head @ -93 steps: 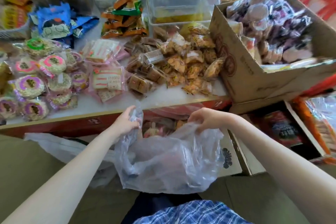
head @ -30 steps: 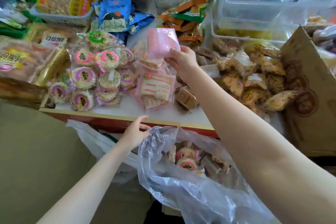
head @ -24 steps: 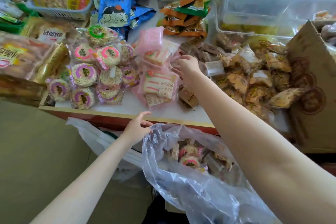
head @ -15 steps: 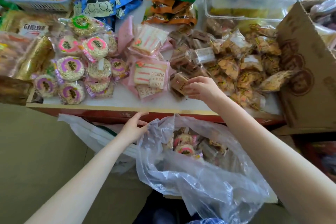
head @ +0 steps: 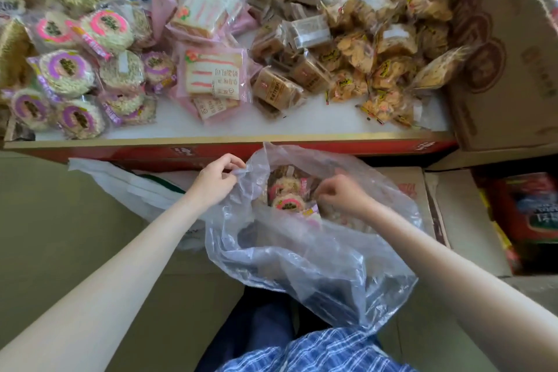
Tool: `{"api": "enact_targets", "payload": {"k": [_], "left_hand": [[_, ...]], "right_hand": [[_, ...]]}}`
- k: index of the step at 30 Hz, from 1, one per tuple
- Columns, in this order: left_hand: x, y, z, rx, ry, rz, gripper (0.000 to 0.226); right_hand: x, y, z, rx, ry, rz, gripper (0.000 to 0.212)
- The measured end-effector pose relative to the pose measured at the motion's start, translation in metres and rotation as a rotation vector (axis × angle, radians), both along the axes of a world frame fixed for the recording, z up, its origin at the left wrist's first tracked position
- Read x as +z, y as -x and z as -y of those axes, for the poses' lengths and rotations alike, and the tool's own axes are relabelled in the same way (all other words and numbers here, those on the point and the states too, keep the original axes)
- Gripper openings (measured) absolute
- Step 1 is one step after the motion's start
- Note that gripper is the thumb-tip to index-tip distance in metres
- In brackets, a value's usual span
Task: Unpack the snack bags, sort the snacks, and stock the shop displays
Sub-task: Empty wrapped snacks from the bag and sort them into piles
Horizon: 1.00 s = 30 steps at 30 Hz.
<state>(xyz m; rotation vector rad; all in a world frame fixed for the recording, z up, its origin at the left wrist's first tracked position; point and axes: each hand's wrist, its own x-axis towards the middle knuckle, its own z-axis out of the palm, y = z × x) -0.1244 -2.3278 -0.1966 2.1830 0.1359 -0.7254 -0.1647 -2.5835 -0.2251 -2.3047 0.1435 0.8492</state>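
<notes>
Plastic bag (head: 314, 238) below the counter (head: 229, 139): my right hand (head: 342, 193), back from shelving the pink pack, now curls inside over round snacks (head: 287, 201), grip unclear; left hand (head: 216, 180) pinches the rim.

Two hands (head: 216, 180) (head: 342, 195) – one clear bag (head: 302, 251).

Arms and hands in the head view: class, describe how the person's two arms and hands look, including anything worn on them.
Both forearms are bare up to the picture's edge, with no sleeves in view. The left hand and right hand wear no gloves, and no watch, bracelet or ring shows on either. Each arm is slim and smooth, with no markings visible.
</notes>
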Motion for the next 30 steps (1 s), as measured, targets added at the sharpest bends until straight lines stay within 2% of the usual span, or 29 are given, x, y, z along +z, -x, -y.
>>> {"api": "enact_targets", "payload": {"k": [2, 4, 8, 10, 12, 16, 21, 25, 30], "left_hand": [[-0.002, 0.004, 0.0, 0.005, -0.005, -0.008, 0.026], [-0.003, 0.006, -0.001, 0.012, -0.021, -0.009, 0.023], [-0.002, 0.003, 0.0, -0.003, -0.014, -0.023, 0.032], [0.0, 0.001, 0.002, -0.006, -0.017, -0.022, 0.033], [0.001, -0.001, 0.005, -0.004, -0.023, -0.014, 0.029], [0.002, -0.005, 0.011, 0.026, -0.01, 0.003, 0.024], [0.014, -0.012, 0.012, 0.204, 0.068, 0.018, 0.027], [0.022, -0.014, -0.008, 0.304, 0.113, 0.011, 0.022], [0.02, -0.019, -0.06, 0.38, 0.119, 0.014, 0.013]], "right_hand": [[-0.031, 0.021, -0.002, 0.144, 0.106, -0.054, 0.038], [-0.052, 0.036, -0.007, 0.117, 0.098, -0.106, 0.05], [-0.057, 0.041, -0.002, -0.045, 0.147, 0.02, 0.02], [-0.044, 0.031, 0.009, -0.085, 0.115, 0.104, 0.012], [-0.024, 0.019, 0.021, -0.116, 0.055, 0.156, 0.006], [0.02, 0.002, 0.033, -0.262, -0.124, 0.164, 0.029], [0.069, -0.027, 0.022, -0.554, -0.318, 0.296, 0.026], [0.102, -0.068, -0.014, -0.543, -0.469, 0.318, 0.023], [0.108, -0.123, -0.097, -0.541, -0.642, 0.236, 0.025]]}}
